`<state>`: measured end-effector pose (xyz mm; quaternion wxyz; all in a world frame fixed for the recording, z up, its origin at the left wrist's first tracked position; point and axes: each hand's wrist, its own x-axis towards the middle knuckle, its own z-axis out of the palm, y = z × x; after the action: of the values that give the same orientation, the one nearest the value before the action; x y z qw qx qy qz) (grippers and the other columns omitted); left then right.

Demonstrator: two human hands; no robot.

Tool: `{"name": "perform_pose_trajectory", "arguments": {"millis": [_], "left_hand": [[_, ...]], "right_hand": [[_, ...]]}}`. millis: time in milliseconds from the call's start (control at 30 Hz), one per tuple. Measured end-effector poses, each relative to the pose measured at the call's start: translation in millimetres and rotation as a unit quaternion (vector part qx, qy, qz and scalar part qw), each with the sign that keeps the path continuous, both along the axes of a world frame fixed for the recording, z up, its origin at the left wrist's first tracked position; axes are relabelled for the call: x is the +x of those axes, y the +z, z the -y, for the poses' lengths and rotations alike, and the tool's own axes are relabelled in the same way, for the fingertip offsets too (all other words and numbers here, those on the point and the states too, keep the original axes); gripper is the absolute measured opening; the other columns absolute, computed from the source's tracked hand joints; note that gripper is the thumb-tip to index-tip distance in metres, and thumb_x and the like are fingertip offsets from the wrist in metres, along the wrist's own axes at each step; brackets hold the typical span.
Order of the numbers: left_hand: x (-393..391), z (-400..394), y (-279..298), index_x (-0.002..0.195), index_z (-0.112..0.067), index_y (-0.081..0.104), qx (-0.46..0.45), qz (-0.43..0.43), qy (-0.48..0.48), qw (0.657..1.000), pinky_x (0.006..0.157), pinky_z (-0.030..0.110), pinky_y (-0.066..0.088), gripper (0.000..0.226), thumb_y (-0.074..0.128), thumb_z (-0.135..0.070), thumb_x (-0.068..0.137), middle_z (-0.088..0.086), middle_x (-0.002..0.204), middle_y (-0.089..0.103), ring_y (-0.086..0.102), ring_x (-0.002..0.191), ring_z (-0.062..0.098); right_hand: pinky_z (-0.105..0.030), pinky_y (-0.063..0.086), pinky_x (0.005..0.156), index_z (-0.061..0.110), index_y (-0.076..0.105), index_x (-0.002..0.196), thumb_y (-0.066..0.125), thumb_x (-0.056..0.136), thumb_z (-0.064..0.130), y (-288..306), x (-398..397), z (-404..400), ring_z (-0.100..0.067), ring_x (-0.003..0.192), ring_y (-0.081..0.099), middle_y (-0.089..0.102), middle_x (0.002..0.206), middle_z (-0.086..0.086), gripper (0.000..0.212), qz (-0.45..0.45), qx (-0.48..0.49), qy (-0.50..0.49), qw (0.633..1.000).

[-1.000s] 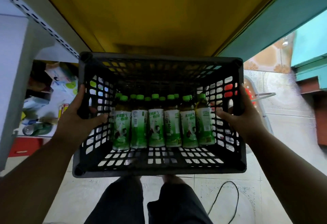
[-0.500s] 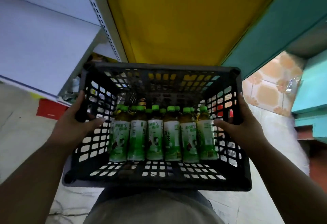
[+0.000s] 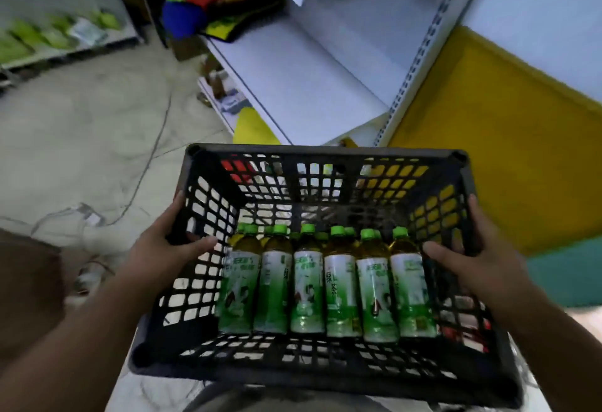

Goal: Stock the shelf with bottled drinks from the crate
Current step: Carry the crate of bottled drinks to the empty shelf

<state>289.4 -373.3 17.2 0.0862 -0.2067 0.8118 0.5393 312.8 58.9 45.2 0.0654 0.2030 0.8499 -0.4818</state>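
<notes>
The left hand grips the left wall of the black crate, fingers curled over its rim, and the crate is carried in the air near the person's body. Inside stand green-capped bottles, packed in rows toward the near side, while the white shelf beyond looks bare. The right hand clasps the right wall likewise; judging by this, stocking has not begun and every bottle remains to place.

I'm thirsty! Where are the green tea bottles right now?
In the head view, the green tea bottles stand upright in a row inside the black crate, low in the picture, between the left hand and right hand gripping its sides.
</notes>
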Motion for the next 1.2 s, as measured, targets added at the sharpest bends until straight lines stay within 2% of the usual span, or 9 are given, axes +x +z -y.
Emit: {"name": "perform_pose_trajectory", "arguments": {"millis": [200,400,567,667,767,867,933,1067,1200], "left_hand": [[29.7,129.0,31.8,0.144,-0.058,0.032,0.000,0.001,0.098,0.995,0.069,0.033,0.054,0.093,0.084,-0.024,0.075,-0.014,0.092,0.068,0.069,0.086,0.016],[34.1,251.8,59.6,0.142,-0.063,0.025,-0.057,0.013,0.171,0.984,0.089,0.047,0.054,0.097,0.085,-0.043,0.068,-0.009,0.110,0.062,0.064,0.093,0.017],[4.7,322.0,59.9,0.148,-0.052,0.030,-0.098,0.026,0.245,0.964,0.084,0.040,0.053,0.091,0.082,-0.039,0.074,0.007,0.139,0.056,0.058,0.084,0.011],[-26.5,360.7,49.6,0.146,-0.054,0.033,-0.099,0.026,0.299,0.949,0.092,0.046,0.054,0.092,0.083,-0.044,0.070,0.005,0.137,0.058,0.062,0.100,0.021],[-66.3,394.4,46.1,0.146,-0.057,0.032,-0.082,0.025,0.347,0.934,0.079,0.039,0.056,0.097,0.082,-0.048,0.063,0.002,0.133,0.059,0.065,0.096,0.019],[-109.5,421.7,51.5,0.146,-0.057,0.031,-0.066,0.007,0.406,0.912,0.066,0.029,0.052,0.094,0.083,-0.041,0.068,-0.001,0.127,0.059,0.063,0.087,0.010],[-137.0,447.2,50.9,0.146,-0.056,0.032,-0.063,0.006,0.426,0.903,0.067,0.029,0.052,0.093,0.083,-0.040,0.070,-0.003,0.127,0.058,0.063,0.089,0.010],[-194.7,509.2,47.0,0.145,-0.059,0.030,-0.062,-0.007,0.461,0.885,0.082,0.039,0.055,0.092,0.083,-0.042,0.071,0.001,0.138,0.057,0.063,0.103,0.020],[-252.8,589.5,36.2,0.145,-0.061,0.027,-0.061,-0.008,0.470,0.881,0.092,0.047,0.054,0.100,0.082,-0.052,0.062,0.001,0.141,0.056,0.063,0.108,0.023]], "right_hand": [[-0.039,0.056,0.059,0.087,0.010,0.119,0.079,0.042,0.072,21.9,-48.1,134.5,-0.020,0.078,0.062,0.068,0.118,0.006,0.104,-0.003,0.009,0.066,0.998],[-0.036,0.048,0.069,0.066,0.021,0.143,0.081,0.037,0.073,30.8,-119.5,276.4,-0.017,0.068,0.050,0.065,0.132,-0.001,0.122,0.016,-0.021,0.168,0.985],[-0.028,0.048,0.045,0.065,0.019,0.145,0.077,0.042,0.074,22.7,-212.4,378.2,-0.022,0.059,0.054,0.051,0.148,-0.001,0.119,0.012,0.006,0.246,0.969],[-0.029,0.050,0.052,0.061,0.023,0.147,0.082,0.056,0.061,9.1,-279.7,432.9,-0.024,0.073,0.057,0.044,0.153,0.000,0.109,-0.008,0.006,0.290,0.957],[-0.035,0.049,0.075,0.055,0.025,0.150,0.081,0.052,0.058,10.2,-357.1,487.0,-0.026,0.104,0.060,0.049,0.147,0.006,0.112,-0.018,-0.017,0.341,0.940],[-0.042,0.044,0.100,0.056,0.020,0.151,0.081,0.059,0.058,22.4,-430.4,544.4,-0.025,0.138,0.043,0.041,0.151,0.011,0.110,-0.029,-0.013,0.391,0.920],[-0.045,0.041,0.107,0.055,0.019,0.151,0.080,0.056,0.061,33.9,-477.6,586.1,-0.024,0.140,0.041,0.040,0.156,0.006,0.113,-0.035,0.011,0.420,0.907],[-0.033,0.036,0.096,0.043,0.023,0.155,0.082,0.074,0.040,50.6,-558.1,679.0,-0.025,0.137,0.043,0.046,0.152,-0.001,0.101,-0.055,0.020,0.454,0.889],[-0.040,0.045,0.099,0.046,0.025,0.154,0.083,0.067,0.043,47.2,-631.3,771.7,-0.028,0.129,0.050,0.045,0.152,-0.005,0.104,-0.031,0.013,0.468,0.883]]}}
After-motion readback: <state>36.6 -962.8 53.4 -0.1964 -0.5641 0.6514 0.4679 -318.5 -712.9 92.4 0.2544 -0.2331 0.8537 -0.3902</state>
